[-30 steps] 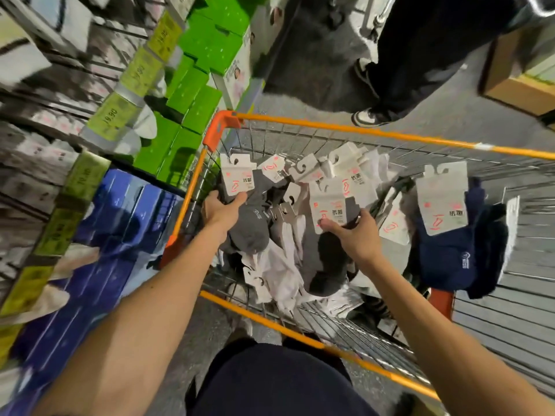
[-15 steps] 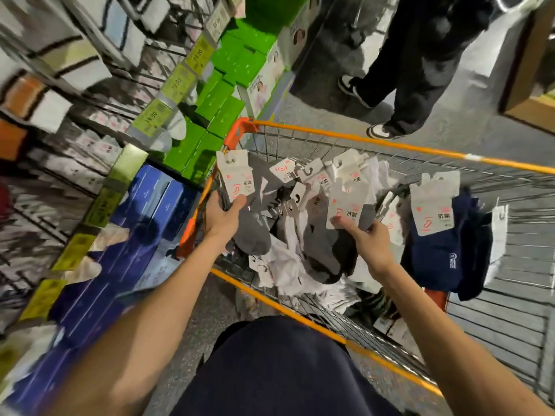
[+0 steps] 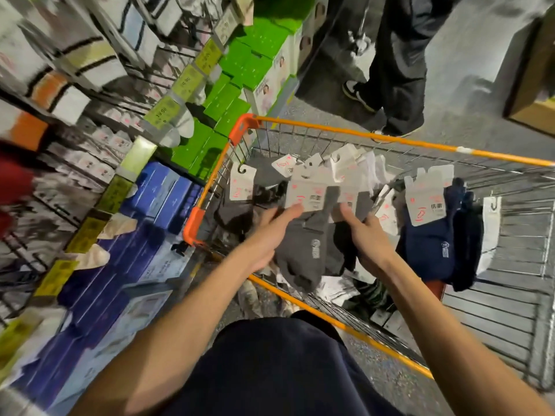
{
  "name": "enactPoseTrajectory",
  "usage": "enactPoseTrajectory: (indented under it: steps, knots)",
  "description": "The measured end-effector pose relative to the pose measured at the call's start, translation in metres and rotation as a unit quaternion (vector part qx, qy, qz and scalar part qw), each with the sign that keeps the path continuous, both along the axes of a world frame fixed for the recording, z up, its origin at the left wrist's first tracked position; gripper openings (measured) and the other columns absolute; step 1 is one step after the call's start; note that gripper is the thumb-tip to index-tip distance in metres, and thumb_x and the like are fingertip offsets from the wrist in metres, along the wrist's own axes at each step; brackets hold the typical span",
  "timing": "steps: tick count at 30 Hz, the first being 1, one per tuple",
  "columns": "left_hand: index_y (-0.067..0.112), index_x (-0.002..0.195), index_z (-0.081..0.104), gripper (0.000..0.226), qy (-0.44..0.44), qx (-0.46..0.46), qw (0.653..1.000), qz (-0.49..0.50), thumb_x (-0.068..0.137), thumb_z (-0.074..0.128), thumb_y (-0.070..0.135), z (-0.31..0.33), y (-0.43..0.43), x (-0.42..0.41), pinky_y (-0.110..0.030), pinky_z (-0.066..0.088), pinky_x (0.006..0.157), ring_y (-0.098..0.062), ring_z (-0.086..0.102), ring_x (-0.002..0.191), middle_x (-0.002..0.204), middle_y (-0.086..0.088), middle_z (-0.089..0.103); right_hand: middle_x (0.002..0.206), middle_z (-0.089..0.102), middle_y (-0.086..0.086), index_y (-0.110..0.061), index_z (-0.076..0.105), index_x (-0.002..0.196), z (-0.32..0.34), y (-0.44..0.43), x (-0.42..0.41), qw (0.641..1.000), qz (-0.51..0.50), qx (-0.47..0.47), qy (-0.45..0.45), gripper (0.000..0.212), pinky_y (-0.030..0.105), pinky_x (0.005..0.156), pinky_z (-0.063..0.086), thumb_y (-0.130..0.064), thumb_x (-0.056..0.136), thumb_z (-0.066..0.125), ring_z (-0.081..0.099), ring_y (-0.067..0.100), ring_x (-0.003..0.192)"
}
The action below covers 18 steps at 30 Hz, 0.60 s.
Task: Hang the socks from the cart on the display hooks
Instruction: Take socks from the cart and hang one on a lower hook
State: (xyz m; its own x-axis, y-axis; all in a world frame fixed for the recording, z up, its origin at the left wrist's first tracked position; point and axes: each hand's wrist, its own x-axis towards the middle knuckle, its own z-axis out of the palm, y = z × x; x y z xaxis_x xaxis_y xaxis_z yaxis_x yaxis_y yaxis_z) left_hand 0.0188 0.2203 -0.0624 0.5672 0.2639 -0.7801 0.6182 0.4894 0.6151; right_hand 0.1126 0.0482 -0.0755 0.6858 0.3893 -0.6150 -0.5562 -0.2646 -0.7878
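An orange-rimmed wire cart holds a heap of socks on white hanger cards. My left hand grips a grey sock pair just below its white card, lifted above the heap. Close beside it, my right hand pinches a second grey sock pack at its card. A navy sock pair hangs on the cart's divider to the right. The display hooks, full of carded socks and yellow price tags, line the rack on the left and look blurred.
Green boxes and blue boxes are stacked on the low shelf beside the cart. Another person's legs stand beyond the cart's far rim. A brown box sits at the far right. Grey floor surrounds the cart.
My left hand has moved from the cart's left corner to the middle, beside my right hand. Both hands have lifted their grey sock packs. The view has swung toward the rack.
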Motion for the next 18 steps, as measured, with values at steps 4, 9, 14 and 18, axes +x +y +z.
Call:
enactPoseTrajectory:
  steps: [4,9,14,18]
  knots:
    - [0.022,0.155,0.028,0.066,-0.001,0.099,0.981,-0.164,0.100,0.045,0.053,0.004,-0.039,0.014,-0.025,0.022,0.107,-0.015,0.026,0.145,0.156,0.006,0.029,0.132,0.066,-0.001,-0.021,0.060,0.136,0.007,-0.001,0.002,0.999,-0.007,0.016,0.040,0.087,0.041,0.105,0.047,-0.077,0.070,0.069,0.063,0.016,0.121]
    - [0.025,0.145,0.048,0.056,0.026,0.175,0.945,-0.276,0.101,0.035,0.058,-0.012,-0.037,0.015,-0.035,0.028,0.110,-0.023,0.038,0.139,0.151,-0.005,0.039,0.102,0.078,0.001,-0.012,0.076,0.102,0.001,-0.015,-0.001,0.998,-0.069,0.012,-0.008,0.019,0.034,0.088,0.057,-0.017,0.084,0.079,0.073,0.019,0.099]
    - [0.016,0.125,0.061,0.032,0.129,0.319,0.931,-0.120,0.101,0.050,0.033,-0.052,0.006,-0.003,-0.034,0.041,0.096,-0.027,0.053,0.120,0.131,-0.007,0.059,0.104,0.077,-0.002,-0.014,0.073,0.105,-0.008,-0.030,-0.003,0.997,-0.075,-0.019,-0.006,0.019,0.016,0.072,0.055,-0.013,0.086,0.077,0.074,0.010,0.094]
    - [0.006,0.121,0.063,0.072,0.151,0.293,0.927,-0.177,0.087,0.056,0.069,-0.069,0.019,0.009,-0.042,0.047,0.096,-0.034,0.059,0.115,0.125,-0.017,0.064,0.105,0.077,0.001,-0.012,0.073,0.109,-0.017,-0.032,-0.009,0.996,-0.079,-0.029,0.003,0.023,0.026,0.082,0.059,-0.012,0.086,0.077,0.074,0.015,0.098]
